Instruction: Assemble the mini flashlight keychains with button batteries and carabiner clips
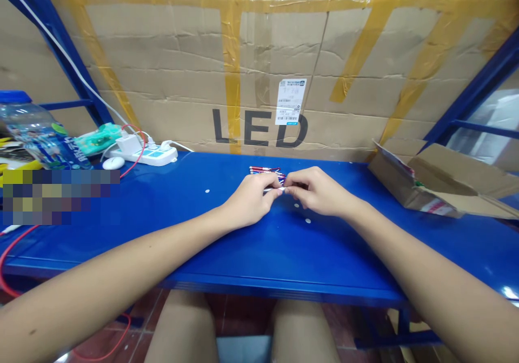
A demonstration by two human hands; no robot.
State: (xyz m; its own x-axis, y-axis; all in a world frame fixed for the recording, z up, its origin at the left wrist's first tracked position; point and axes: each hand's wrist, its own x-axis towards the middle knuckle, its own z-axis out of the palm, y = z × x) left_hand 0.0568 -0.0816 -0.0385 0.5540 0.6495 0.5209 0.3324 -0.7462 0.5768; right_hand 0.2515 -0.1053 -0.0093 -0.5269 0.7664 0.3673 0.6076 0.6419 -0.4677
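Observation:
Over the middle of the blue table, my left hand [256, 199] pinches a slim white pen-like stick [267, 190]. My right hand [320, 191] is closed at the stick's right end, its thumb and forefinger meeting the left fingertips. Most of the stick is hidden by my fingers. Just beyond my hands lie several slim red and blue pens [263, 169] with silvery parts, grouped close together and partly covered by my left hand.
A large taped cardboard box [178, 81] marked LED stands behind the blue table [243, 249]. At left are a power strip [156, 154], a blue-capped bottle [44, 136] and cables. An open cardboard box [397, 182] sits at right. Small white discs [308, 220] dot the tabletop.

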